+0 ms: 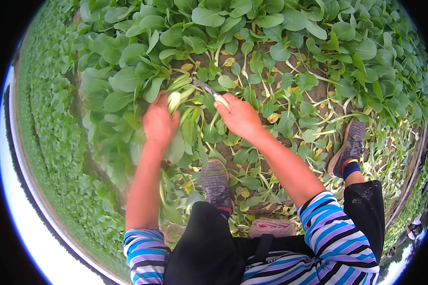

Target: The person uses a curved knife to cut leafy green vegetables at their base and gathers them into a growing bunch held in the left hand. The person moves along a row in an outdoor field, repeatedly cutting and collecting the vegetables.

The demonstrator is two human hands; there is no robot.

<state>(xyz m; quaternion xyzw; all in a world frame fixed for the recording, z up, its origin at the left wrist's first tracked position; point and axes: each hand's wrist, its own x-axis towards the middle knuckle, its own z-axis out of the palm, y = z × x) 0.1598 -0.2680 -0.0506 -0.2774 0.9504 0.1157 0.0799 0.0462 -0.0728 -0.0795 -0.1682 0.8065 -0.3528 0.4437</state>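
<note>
My left hand (160, 119) is closed around a few heads of leafy greens (178, 94) that look like bok choy, their pale stem bases turned towards my right. In my right hand (239, 114) is a small knife with a pale handle (222, 101). Its curved metal blade (204, 86) points up and left, close beside the stem bases; whether it touches them I cannot tell. The palm side of my left hand and part of the held leaves are hidden.
Dense standing greens (128, 78) rise ahead and to the left. Cut leaves, some yellow (274, 117), litter the soil around my shoes (215, 183). A pinkish bundle (272, 227) lies on the ground between my legs. Other people (413, 228) are small at the far right edge.
</note>
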